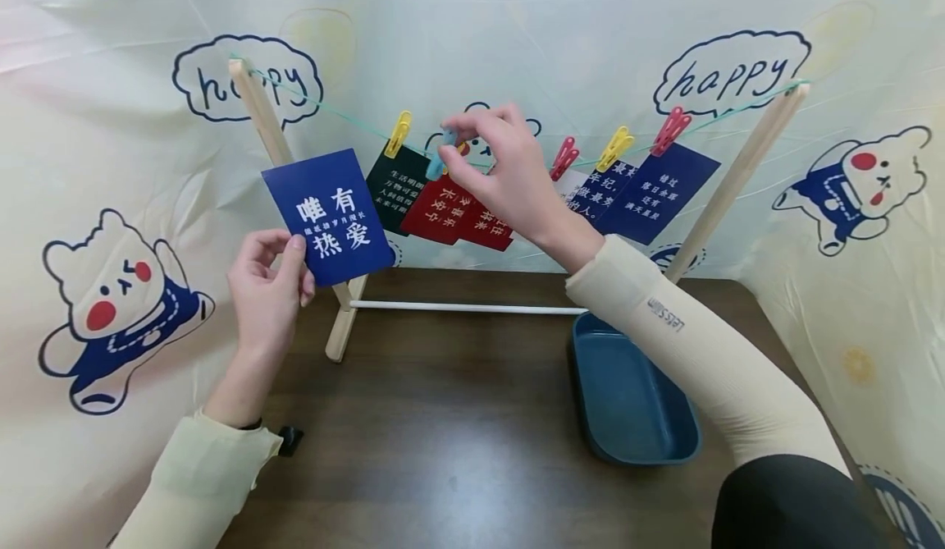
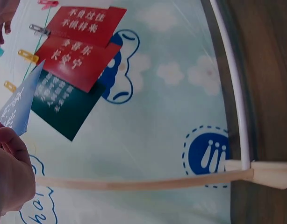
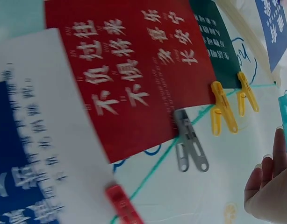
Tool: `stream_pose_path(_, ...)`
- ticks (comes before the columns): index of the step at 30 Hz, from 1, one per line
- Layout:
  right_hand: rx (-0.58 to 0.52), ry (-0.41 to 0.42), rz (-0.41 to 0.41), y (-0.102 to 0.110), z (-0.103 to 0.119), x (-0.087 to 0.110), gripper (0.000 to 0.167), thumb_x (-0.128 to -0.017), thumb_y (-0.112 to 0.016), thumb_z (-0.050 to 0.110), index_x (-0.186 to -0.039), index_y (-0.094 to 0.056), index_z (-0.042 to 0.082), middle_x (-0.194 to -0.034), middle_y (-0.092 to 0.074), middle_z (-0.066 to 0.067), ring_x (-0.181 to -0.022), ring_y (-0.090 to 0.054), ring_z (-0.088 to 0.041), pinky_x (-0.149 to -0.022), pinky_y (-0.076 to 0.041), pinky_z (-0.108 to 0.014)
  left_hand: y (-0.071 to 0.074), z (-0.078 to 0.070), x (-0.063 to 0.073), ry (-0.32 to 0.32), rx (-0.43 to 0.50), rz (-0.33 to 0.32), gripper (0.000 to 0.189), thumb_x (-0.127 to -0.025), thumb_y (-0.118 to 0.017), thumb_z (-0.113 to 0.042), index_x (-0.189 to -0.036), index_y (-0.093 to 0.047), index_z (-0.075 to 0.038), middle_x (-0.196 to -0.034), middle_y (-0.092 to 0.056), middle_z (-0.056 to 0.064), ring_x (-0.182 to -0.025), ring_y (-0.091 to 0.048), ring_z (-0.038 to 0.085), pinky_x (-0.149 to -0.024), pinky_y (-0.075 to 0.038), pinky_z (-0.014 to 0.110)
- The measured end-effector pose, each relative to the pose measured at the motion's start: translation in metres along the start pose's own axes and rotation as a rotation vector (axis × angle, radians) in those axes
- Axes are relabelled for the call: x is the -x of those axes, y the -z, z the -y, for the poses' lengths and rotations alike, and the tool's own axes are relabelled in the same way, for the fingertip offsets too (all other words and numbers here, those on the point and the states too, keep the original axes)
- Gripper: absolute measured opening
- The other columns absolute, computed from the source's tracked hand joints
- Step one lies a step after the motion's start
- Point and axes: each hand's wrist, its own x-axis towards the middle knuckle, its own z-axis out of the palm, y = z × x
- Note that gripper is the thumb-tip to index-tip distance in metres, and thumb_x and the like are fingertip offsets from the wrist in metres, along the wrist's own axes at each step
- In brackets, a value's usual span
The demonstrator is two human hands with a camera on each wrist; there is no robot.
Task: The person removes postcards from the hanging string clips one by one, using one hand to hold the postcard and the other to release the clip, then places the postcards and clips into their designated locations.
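Note:
My left hand (image 1: 269,286) pinches a dark blue card (image 1: 372,241) with white writing by its lower left edge, in front of the left post. A light blue clothespin (image 1: 435,167) is pinched between the thumb and fingers of my right hand (image 1: 509,171), near the string (image 1: 347,118). From that string hang a dark green card (image 1: 391,159), red cards (image 1: 422,225) and blue cards (image 1: 664,184). Yellow clothespins (image 1: 399,134), red clothespins (image 1: 672,130) and a grey clothespin (image 3: 190,140) grip them. My right hand hides part of the row in the head view.
Wooden posts, left (image 1: 262,114) and right (image 1: 738,180), carry the string, with a white rod (image 1: 465,308) low between them. A blue tray (image 1: 583,385) stands on the brown table (image 1: 413,418) under my right forearm. Behind hangs a printed cloth (image 1: 472,24).

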Motion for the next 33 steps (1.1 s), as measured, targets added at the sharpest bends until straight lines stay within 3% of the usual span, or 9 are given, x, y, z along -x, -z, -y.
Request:
stream_pose_path(6, -0.013, 0.047, -0.044, 0.006, -0.007, 0.036, 0.035, -0.094, -0.076, 0.012, -0.125, -0.069, -0.003, -0.112, -0.072, -0.015, -0.112, -0.053, -0.024, -0.089, -0.053, -0.040, -0.005, 0.003, 0.020, 0.025, -0.034, 0.048, 0.011, -0.100, -0.067, -0.005, -0.111, -0.069, -0.006, -0.082, -0.063, 0.006, -0.041, -0.053, 0.010, -0.036, -0.040, 0.018)
stream_pose_path(14, -0.013, -0.008, -0.024, 0.011, -0.011, 0.078, 0.035, -0.092, -0.079, 0.010, -0.124, -0.070, -0.001, -0.115, -0.073, -0.013, -0.110, -0.054, -0.023, -0.087, -0.051, -0.036, -0.007, 0.014, 0.043, 0.086, -0.102, 0.134, 0.006, -0.102, -0.065, -0.005, -0.107, -0.063, -0.005, -0.079, -0.060, 0.006, -0.043, -0.054, 0.013, -0.039, -0.045, 0.021)
stream_pose_path(18, -0.023, -0.030, 0.003, 0.010, -0.016, 0.093, 0.034, -0.092, -0.079, 0.009, -0.124, -0.071, -0.002, -0.116, -0.073, -0.013, -0.112, -0.054, -0.023, -0.092, -0.051, -0.040, -0.007, 0.022, 0.052, 0.128, -0.155, 0.175, 0.008, -0.103, -0.064, -0.006, -0.108, -0.060, -0.002, -0.077, -0.061, 0.006, -0.045, -0.056, 0.014, -0.040, -0.047, 0.022)
stream_pose_path(22, -0.030, -0.076, 0.027, 0.010, -0.019, 0.110, 0.034, -0.093, -0.078, 0.009, -0.124, -0.071, -0.001, -0.117, -0.072, -0.013, -0.114, -0.054, -0.024, -0.094, -0.053, -0.047, -0.009, 0.034, 0.064, 0.163, -0.195, 0.231, 0.013, -0.103, -0.062, -0.005, -0.111, -0.058, 0.004, -0.080, -0.063, 0.004, -0.048, -0.057, 0.011, -0.041, -0.048, 0.022)
stream_pose_path(28, -0.028, -0.150, 0.048, 0.011, -0.030, 0.142, 0.035, -0.092, -0.079, 0.007, -0.125, -0.070, 0.000, -0.118, -0.072, -0.013, -0.116, -0.053, -0.026, -0.092, -0.052, -0.043, -0.015, 0.060, 0.084, 0.206, -0.250, 0.334, 0.016, -0.104, -0.060, -0.001, -0.116, -0.057, 0.007, -0.083, -0.065, 0.000, -0.050, -0.057, 0.009, -0.043, -0.048, 0.022)
stream_pose_path(33, -0.005, -0.218, 0.053, 0.013, -0.040, 0.167, 0.035, -0.092, -0.079, 0.007, -0.125, -0.070, 0.001, -0.113, -0.074, -0.012, -0.113, -0.054, -0.027, -0.091, -0.051, -0.045, -0.021, 0.078, 0.101, 0.252, -0.252, 0.376, 0.014, -0.103, -0.061, 0.001, -0.114, -0.057, 0.008, -0.083, -0.064, 0.002, -0.049, -0.057, 0.012, -0.043, -0.049, 0.024)
